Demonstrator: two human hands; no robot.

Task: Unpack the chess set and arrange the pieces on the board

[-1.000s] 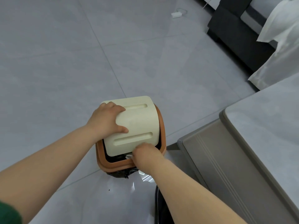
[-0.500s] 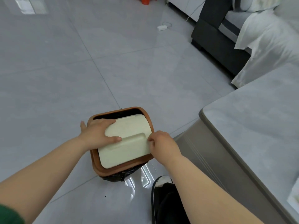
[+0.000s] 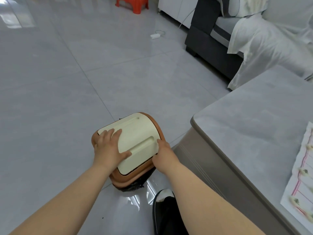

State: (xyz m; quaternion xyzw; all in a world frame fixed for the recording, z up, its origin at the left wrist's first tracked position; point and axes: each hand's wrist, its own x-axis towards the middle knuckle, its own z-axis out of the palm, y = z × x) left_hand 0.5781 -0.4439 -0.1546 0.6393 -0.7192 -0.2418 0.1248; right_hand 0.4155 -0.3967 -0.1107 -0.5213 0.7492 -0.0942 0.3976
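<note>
No chess board or pieces show in the head view. A small brown bin [image 3: 125, 181] with a black bag and a cream swing lid [image 3: 137, 133] stands on the floor below me. My left hand [image 3: 108, 146] lies flat on the lid's left part, fingers spread and straight. My right hand [image 3: 163, 155] is at the lid's right edge with its fingers curled over that edge. The lid sits nearly level in the rim.
A grey table [image 3: 254, 124] fills the right side, with a patterned sheet [image 3: 301, 184] at its near right edge. A dark sofa [image 3: 211, 44] under a white cover [image 3: 264, 48] stands behind. A red stool [image 3: 133, 4] and a white charger [image 3: 155, 36] sit on the tiled floor. My shoe [image 3: 165, 200] is beside the bin.
The lid has swung from tilted with a dark gap to nearly level. My right hand left the bin's near opening and went to the lid's right edge. My view rose.
</note>
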